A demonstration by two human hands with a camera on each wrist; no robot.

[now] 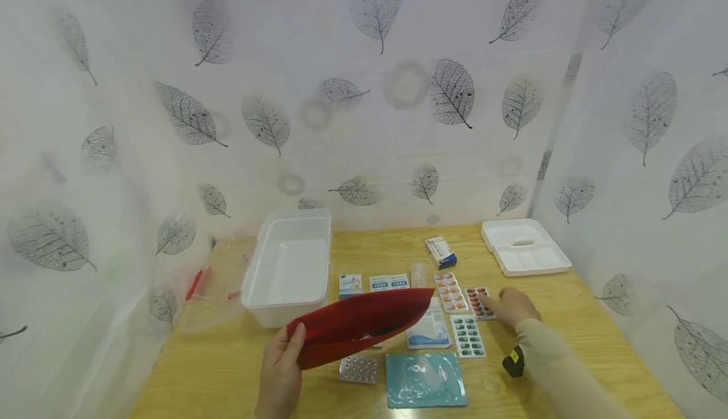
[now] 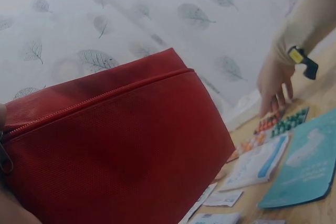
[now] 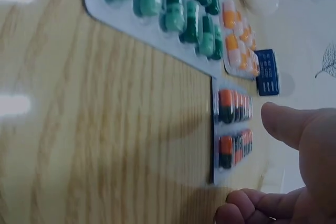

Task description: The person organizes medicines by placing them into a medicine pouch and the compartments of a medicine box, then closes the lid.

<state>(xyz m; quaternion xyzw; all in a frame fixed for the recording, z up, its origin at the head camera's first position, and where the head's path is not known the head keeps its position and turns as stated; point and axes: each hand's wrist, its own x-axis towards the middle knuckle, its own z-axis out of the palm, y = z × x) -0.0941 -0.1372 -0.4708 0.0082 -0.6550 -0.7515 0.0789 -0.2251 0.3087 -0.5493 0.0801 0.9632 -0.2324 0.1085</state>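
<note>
My left hand grips a red zippered pouch by one end, fingers and thumb pinching its edge. The pouch hangs tilted over the table with its mouth gaping. My right hand reaches down at a blister pack of red-and-black capsules lying on the wood. In the right wrist view, thumb and fingers stand apart on either side of that pack. Beside it lie a blister pack of green capsules and one of orange-and-white capsules.
A white open bin stands back left beside a clear lid. A white divided tray sits back right. A small box, a teal packet, a silver blister pack and a white-and-blue packet lie around the pouch.
</note>
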